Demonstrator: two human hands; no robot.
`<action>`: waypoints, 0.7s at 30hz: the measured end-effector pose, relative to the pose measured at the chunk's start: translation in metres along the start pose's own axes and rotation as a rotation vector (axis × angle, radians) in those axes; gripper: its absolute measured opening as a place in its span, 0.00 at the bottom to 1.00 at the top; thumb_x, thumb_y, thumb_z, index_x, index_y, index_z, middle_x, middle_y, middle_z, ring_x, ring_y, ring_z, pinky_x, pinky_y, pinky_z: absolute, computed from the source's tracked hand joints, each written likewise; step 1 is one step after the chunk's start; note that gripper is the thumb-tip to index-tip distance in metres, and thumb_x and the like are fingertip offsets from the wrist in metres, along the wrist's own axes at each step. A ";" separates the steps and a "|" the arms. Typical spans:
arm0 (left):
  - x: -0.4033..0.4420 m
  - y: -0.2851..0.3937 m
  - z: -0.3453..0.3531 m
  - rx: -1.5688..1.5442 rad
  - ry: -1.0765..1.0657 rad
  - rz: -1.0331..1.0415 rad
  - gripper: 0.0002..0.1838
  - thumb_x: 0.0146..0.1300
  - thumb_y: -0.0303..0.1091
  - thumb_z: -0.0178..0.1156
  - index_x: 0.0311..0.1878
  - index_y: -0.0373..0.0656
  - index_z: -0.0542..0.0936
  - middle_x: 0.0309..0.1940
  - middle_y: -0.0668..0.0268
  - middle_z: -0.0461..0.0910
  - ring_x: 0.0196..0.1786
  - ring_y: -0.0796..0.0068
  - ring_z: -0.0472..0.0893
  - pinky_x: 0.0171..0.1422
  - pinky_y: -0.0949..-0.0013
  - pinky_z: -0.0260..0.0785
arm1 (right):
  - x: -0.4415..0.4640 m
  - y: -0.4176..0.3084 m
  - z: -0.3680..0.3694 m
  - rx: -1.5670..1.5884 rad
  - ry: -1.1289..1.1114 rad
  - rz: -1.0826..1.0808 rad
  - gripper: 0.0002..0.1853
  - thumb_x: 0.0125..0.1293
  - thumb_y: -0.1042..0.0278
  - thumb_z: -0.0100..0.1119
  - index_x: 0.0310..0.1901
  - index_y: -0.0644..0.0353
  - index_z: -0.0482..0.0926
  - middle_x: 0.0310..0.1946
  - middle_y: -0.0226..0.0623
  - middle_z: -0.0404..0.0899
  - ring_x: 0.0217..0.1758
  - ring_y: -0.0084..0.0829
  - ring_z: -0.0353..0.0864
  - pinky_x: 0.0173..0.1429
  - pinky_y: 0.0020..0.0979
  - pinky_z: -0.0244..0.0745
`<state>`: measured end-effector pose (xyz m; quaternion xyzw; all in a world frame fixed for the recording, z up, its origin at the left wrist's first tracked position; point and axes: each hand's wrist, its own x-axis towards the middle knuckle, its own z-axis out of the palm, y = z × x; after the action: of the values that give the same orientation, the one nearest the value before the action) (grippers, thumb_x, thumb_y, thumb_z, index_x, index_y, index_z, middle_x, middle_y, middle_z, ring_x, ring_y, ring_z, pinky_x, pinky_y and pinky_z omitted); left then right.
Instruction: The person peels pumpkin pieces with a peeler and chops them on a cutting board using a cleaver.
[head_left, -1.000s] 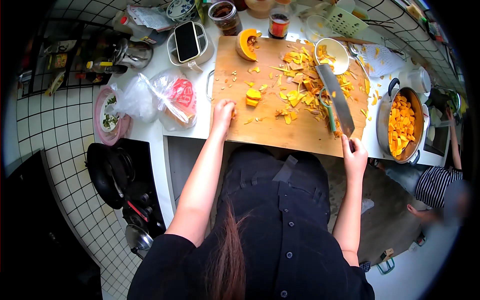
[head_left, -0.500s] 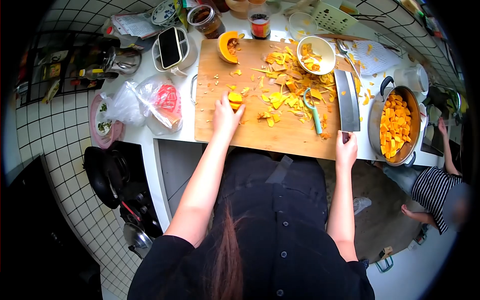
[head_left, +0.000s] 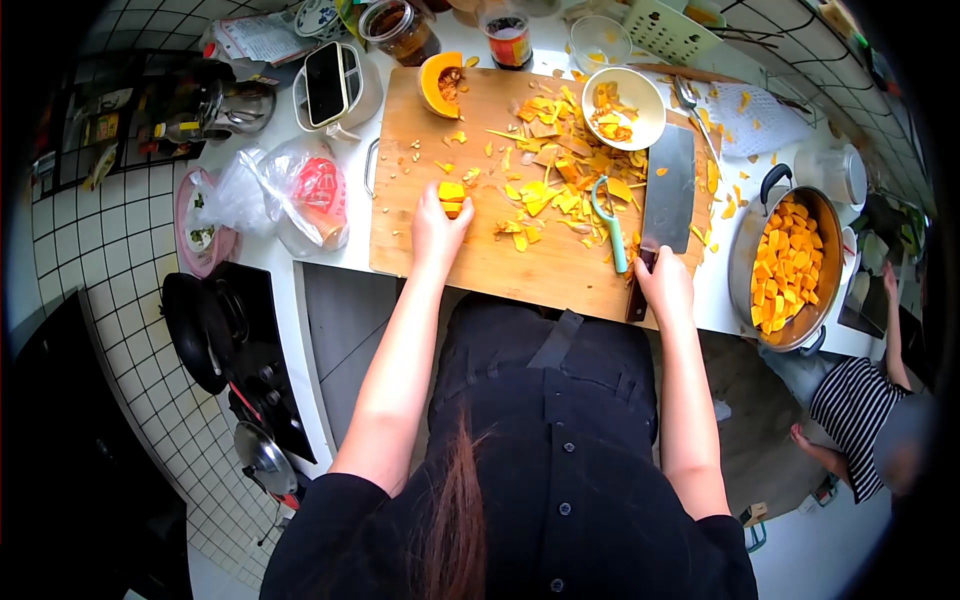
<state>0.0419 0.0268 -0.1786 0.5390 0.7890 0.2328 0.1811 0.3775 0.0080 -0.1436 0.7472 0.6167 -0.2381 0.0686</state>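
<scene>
My left hand [head_left: 437, 235] is closed around yellow pumpkin pieces [head_left: 451, 191] on the left part of the wooden cutting board [head_left: 400, 240]. My right hand [head_left: 667, 285] pinches the dark handle of a cleaver [head_left: 669, 190] at the board's right edge. The cleaver's broad blade points away from me, its flat side showing. Between the hands lie a peeler [head_left: 614, 238] with a light green handle and a heap of pumpkin peelings [head_left: 560, 195]. A pumpkin wedge [head_left: 433, 85] with seeds rests at the board's far left corner.
At the right stands a steel pot [head_left: 742, 265] of pumpkin chunks. A cream bowl [head_left: 648, 95] with scraps sits at the board's far edge. Plastic bags [head_left: 305, 195] and a phone [head_left: 325, 85] on a container are left. Another person [head_left: 855, 405] is at far right.
The cleaver has turned, showing more of its flat side, and more of its handle shows beside my right hand. My left hand still holds the pumpkin pieces. The view has shifted slightly.
</scene>
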 end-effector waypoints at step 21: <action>-0.044 0.108 -0.094 -0.730 -0.593 0.111 0.15 0.63 0.31 0.60 0.51 0.37 0.73 0.31 0.70 0.74 0.32 0.85 0.74 0.38 0.77 0.69 | -0.055 -0.117 -0.050 2.065 -0.810 -0.001 0.16 0.71 0.65 0.49 0.56 0.63 0.69 0.42 0.41 0.75 0.35 0.29 0.73 0.41 0.29 0.72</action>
<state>0.0892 0.0030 -0.0388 0.5247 0.5397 0.3404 0.5636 0.2726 0.0055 -0.0527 0.3121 0.0544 -0.8643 -0.3907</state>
